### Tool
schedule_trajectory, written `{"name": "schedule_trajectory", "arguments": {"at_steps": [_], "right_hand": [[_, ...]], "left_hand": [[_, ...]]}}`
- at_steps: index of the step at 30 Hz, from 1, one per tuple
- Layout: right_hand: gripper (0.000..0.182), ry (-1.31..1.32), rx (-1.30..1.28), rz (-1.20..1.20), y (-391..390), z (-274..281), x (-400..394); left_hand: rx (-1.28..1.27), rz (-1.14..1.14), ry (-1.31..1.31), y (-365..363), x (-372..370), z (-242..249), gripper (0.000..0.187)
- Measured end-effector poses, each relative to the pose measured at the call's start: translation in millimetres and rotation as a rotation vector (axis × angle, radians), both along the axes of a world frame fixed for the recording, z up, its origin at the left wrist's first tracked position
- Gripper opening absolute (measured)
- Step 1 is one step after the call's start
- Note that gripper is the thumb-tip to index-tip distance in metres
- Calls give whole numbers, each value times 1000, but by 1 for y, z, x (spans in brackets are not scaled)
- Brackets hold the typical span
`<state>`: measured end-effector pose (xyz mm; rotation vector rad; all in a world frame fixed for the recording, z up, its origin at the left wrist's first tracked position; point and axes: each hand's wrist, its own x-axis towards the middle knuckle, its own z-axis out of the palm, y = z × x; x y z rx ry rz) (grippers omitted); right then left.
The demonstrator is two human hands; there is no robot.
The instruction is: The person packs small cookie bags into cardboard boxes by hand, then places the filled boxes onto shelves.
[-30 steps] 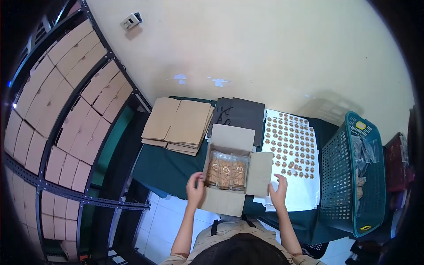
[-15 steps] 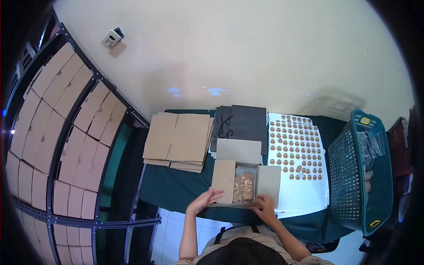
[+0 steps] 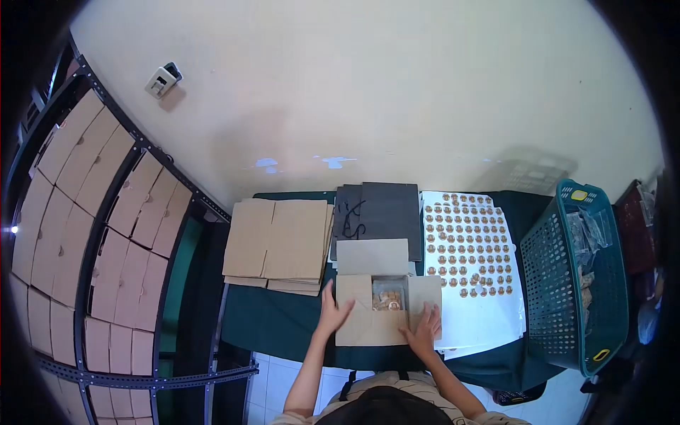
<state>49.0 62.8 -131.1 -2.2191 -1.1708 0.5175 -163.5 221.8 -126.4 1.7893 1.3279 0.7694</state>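
"Folding in flaps, it seems. The hands?"

"Both open, no grip showing: the left hand [image 3: 334, 312] at the left edge of the box [image 3: 365, 320], the right hand [image 3: 424, 328] on the right flap [image 3: 426, 291]. The box lies near the table's front; its left flap [image 3: 353, 291] and front flap [image 3: 379, 329] lie inward, a pouch [image 3: 387, 300] showing between."

"And next?"

"I'd say it calls for turning the right flap in, then the back flap [image 3: 372, 256]."

"Around it?"

"Green cloth [image 3: 273, 315]; cardboard [image 3: 294, 237] left, black boards [image 3: 391, 216] behind, stickers [image 3: 471, 248] and basket [image 3: 537, 283] right. Farther off, shelves [image 3: 145, 383] of boxes [image 3: 57, 244] and a pale wall [image 3: 397, 92]."
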Motion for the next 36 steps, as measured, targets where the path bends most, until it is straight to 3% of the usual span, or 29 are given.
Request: {"name": "schedule_trajectory", "arguments": {"at_steps": [6,10,12,15,18,20,21,22,24,25,27,32,36], "right_hand": [[115,-33,-52,-130,10,-1,15],[116,140,-225,-103,13,0,25],[117,91,-211,-105,11,-6,25],[111,118,-118,-92,11,-2,25],[95,-44,-104,-97,7,36,27],[79,93,272,27,5,65,35],[70,311,276,14,5,88,29],[70,313,271,10,6,88,20],[62,333,170,422,5,85,7],[62,331,167,414,6,72,-1],[52,-100,134,736,12,50,-18],[37,-109,-22,630,22,47,-22],[27,33,183,507,26,26,-9]], "left_hand": [[-69,-6,-284,60,32,-19,87],[197,83,-22,45,40,-11,85],[-50,51,-444,41,34,-12,83],[-23,-26,-471,36,25,-19,81],[24,-56,-337,38,19,-24,83],[-84,-48,-393,35,19,-20,85],[-105,-41,-383,32,19,-13,83],[-111,-42,-381,32,19,-13,83],[-132,-21,-415,31,19,-19,81],[-148,6,-408,30,20,-18,77],[-156,-9,-446,29,21,-14,75],[-208,-55,-571,38,14,-23,68],[-380,49,-623,32,10,11,58]]}}
